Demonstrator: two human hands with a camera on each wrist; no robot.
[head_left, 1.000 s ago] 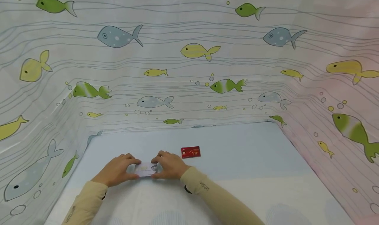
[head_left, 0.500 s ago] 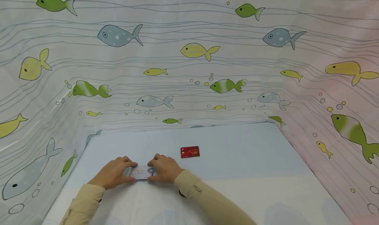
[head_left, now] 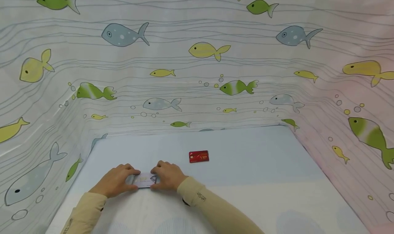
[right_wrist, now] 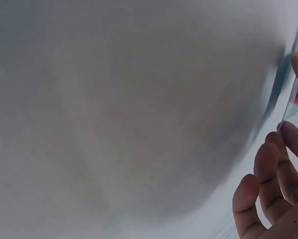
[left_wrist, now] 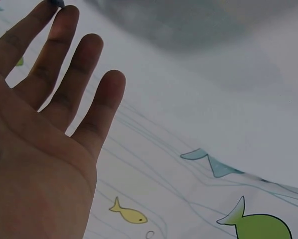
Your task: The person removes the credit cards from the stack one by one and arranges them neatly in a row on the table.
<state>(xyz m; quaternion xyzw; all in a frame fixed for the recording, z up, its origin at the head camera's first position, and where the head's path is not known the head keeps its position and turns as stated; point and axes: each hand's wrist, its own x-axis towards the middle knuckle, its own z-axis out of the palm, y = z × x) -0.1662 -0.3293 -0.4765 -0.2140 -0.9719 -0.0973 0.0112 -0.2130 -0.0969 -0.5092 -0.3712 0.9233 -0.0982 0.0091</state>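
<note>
Left of centre at the pale blue-and-white counter (head_left: 261, 158), found a whitish rectangular card (head_left: 144, 180), pinched at opposite ends by left hand (head_left: 116, 181) and right hand (head_left: 168, 176). Recorded both grips clamped on it. Noted a red rectangular VIP card (head_left: 199, 156) lying flat farther right.
</note>
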